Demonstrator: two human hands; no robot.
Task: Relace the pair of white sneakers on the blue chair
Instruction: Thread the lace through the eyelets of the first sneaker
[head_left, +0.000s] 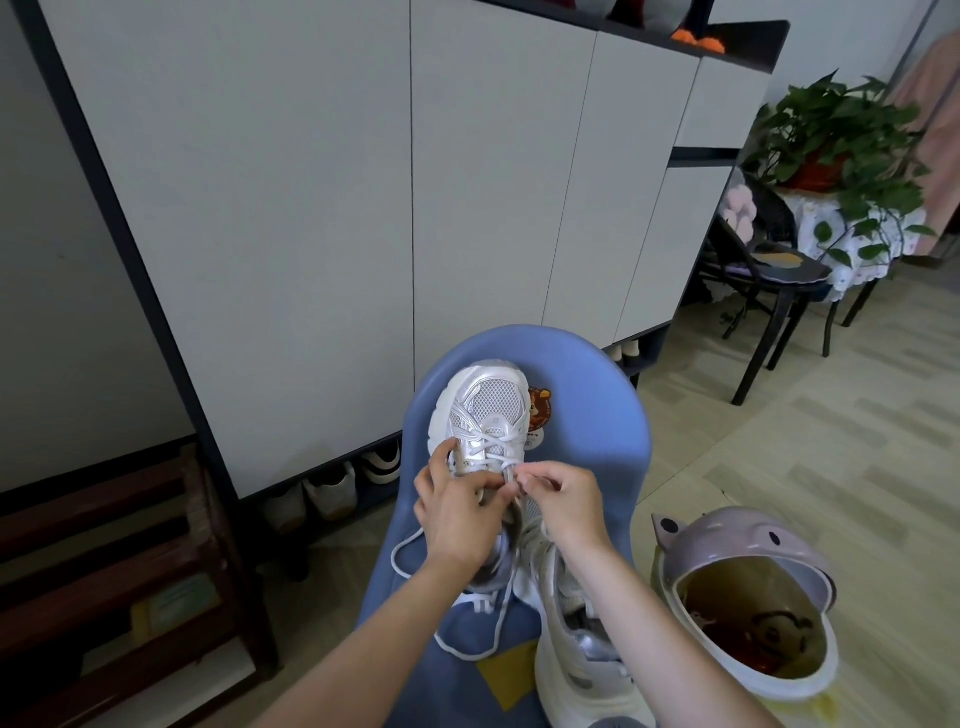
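Lacing is mid-way on the white mesh sneaker (485, 421) lying on the blue plastic chair (587, 415). Left hand (457, 514) grips its upper; right hand (563, 499) pinches the white lace (498, 631) tip beside the left fingers. Next, likely threading the nearest eyelet. Second white sneaker (576, 649) lies below the right wrist.

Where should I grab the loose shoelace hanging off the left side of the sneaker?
Pinch the loose shoelace at the top of its loop, coming from the left: there it arcs clear of the blue chair, left of the left hand.

Home entryway: shoe cabinet (363, 208), houseplant (841, 135)
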